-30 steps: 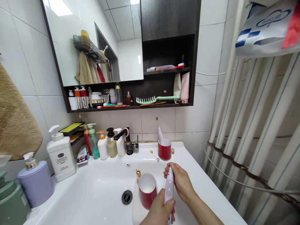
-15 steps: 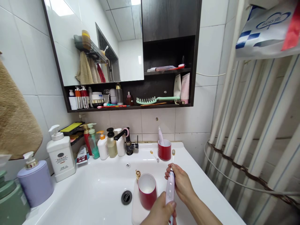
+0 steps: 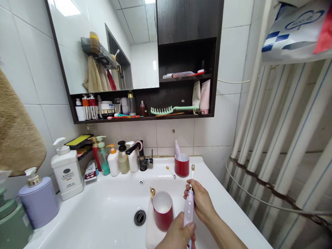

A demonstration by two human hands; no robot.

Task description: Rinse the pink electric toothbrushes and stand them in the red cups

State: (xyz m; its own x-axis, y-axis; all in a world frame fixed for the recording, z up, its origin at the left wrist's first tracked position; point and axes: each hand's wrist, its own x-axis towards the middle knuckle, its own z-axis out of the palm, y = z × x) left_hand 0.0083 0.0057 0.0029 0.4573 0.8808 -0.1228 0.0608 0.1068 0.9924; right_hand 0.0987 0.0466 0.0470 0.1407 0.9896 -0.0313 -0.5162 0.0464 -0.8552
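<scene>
Basin [image 3: 98, 211] first, being biggest: where do its edges run?

The back rim lies below a dark cabinet [image 3: 186, 22], with wall between them. White pipes [image 3: 280, 128] stand beyond the right rim, and pump bottles [image 3: 123, 160] line the back left.

And room for moving?

Widest across the basin's left half. The right side is tighter: one red cup [image 3: 164, 220] stands upright on a pale pad [image 3: 153, 238], beside the left hand [image 3: 179, 230]. The other red cup [image 3: 182, 168] sits on the back rim, ahead of the right hand [image 3: 201, 200], a pale handle [image 3: 177, 151] leaning inside it.

Do the nearer cup and the left hand touch?

They overlap in view; I can't tell.

How are the fingers set?

The left ones wrap the body of a pale electric toothbrush [image 3: 188, 209], thumb across its front. The right ones make a narrow pinch at its neck.

So where is that toothbrush?

Between both hands, over the basin's right side, its brush head [image 3: 193, 168] uppermost, just right of the back cup in view. Another small brush head [image 3: 171, 172] lies left of that cup.
</scene>
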